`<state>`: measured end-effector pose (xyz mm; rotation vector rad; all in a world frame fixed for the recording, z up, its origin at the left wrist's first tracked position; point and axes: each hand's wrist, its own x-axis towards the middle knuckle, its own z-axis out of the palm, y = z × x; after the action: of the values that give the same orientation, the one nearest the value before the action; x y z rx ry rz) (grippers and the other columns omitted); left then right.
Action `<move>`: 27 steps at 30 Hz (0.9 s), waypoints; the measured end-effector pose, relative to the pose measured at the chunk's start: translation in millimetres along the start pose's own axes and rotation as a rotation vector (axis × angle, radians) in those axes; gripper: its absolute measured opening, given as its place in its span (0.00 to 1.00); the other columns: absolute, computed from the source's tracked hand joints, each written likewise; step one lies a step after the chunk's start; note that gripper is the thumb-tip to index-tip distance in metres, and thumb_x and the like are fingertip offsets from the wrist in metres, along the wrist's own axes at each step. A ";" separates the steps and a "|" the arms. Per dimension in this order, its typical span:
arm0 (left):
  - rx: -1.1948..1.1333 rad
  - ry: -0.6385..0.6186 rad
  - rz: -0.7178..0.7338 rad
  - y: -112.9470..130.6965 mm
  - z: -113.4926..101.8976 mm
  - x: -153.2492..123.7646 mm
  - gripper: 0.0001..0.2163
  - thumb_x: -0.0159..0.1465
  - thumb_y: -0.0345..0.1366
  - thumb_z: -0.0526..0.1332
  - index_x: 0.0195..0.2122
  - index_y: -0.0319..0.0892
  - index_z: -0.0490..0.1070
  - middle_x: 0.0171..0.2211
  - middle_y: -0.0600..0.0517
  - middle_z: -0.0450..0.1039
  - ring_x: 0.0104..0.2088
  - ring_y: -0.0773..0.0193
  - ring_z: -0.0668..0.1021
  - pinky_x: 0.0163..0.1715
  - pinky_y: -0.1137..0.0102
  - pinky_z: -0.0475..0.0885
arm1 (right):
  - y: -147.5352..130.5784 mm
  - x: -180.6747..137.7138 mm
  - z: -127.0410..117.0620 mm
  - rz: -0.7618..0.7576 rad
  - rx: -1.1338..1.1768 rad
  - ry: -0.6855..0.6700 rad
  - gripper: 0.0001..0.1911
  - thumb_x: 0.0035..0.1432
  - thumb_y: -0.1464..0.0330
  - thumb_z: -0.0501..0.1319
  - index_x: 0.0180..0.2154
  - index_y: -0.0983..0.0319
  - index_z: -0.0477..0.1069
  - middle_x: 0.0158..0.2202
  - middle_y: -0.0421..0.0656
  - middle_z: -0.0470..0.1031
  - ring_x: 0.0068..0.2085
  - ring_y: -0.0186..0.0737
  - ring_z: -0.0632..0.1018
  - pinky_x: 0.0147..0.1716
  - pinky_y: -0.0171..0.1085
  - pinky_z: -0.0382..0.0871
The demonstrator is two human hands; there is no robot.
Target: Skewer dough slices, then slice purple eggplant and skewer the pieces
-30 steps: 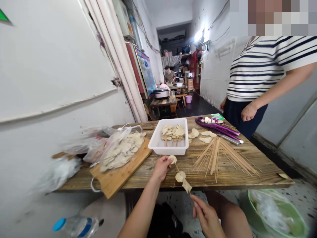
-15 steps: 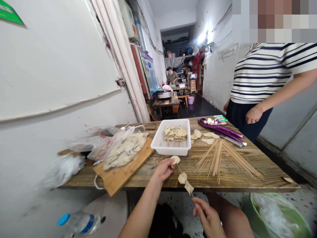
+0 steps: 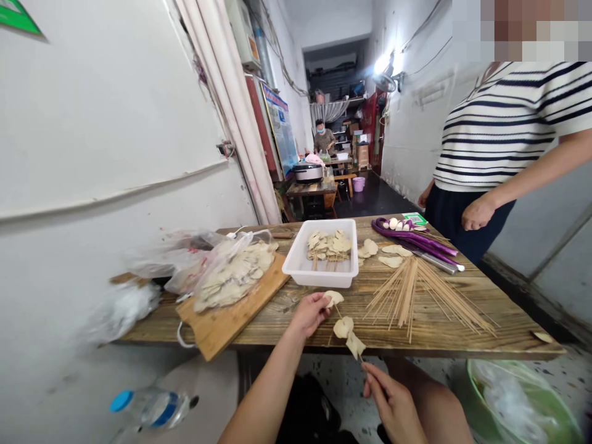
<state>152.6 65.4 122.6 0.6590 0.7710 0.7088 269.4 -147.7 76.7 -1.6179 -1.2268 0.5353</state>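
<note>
My left hand [image 3: 309,314] pinches a pale round slice [image 3: 333,298] at the tip of a thin bamboo skewer [image 3: 359,356]. My right hand [image 3: 392,404] grips the skewer's lower end below the table edge. Two more slices [image 3: 349,336] are threaded on the skewer between my hands. Just beyond my left hand stands a white plastic tub [image 3: 300,262] holding several filled skewers. A fan of loose bamboo skewers [image 3: 416,295] lies to the right on the wooden table [image 3: 439,333].
A cutting board [image 3: 222,327] with a clear bag of slices [image 3: 234,274] sits at left. Purple eggplants [image 3: 416,237] and loose slices [image 3: 391,254] lie at the far right. A person in a striped shirt [image 3: 504,129] stands beside the table. A green basin [image 3: 550,401] and a water bottle [image 3: 150,408] are below.
My left hand has pushed the top slice further along the skewer, closer to the other two. The view shifted slightly; the standing person barely moved.
</note>
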 end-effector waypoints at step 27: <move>0.333 -0.028 0.233 -6.8 10.9 -12.6 0.16 0.45 0.41 0.71 0.30 0.35 0.76 0.26 0.49 0.75 0.23 0.70 0.69 0.25 0.75 0.63 | -11.5 3.6 -6.7 0.000 -0.011 0.027 0.22 0.61 0.55 0.51 0.41 0.62 0.75 0.19 0.40 0.73 0.23 0.35 0.75 0.26 0.29 0.69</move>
<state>156.9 48.9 128.3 1.0718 0.8016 0.7877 270.9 -147.6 90.4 -1.6290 -1.2120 0.5061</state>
